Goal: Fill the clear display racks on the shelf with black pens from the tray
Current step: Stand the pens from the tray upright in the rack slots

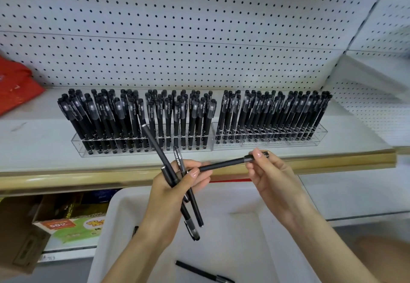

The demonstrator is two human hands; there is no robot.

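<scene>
A bunch of black pens is gripped in the curled fingers of the left hand above the white tray. A single pen is pinched at its cap by the right hand. A loose pen is seen lying in the tray. The clear racks on the shelf are packed with pens.

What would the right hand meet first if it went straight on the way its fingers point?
Likely the black pens at the right end of the left clear rack; depth is unclear. The right hand points up-left.
</scene>
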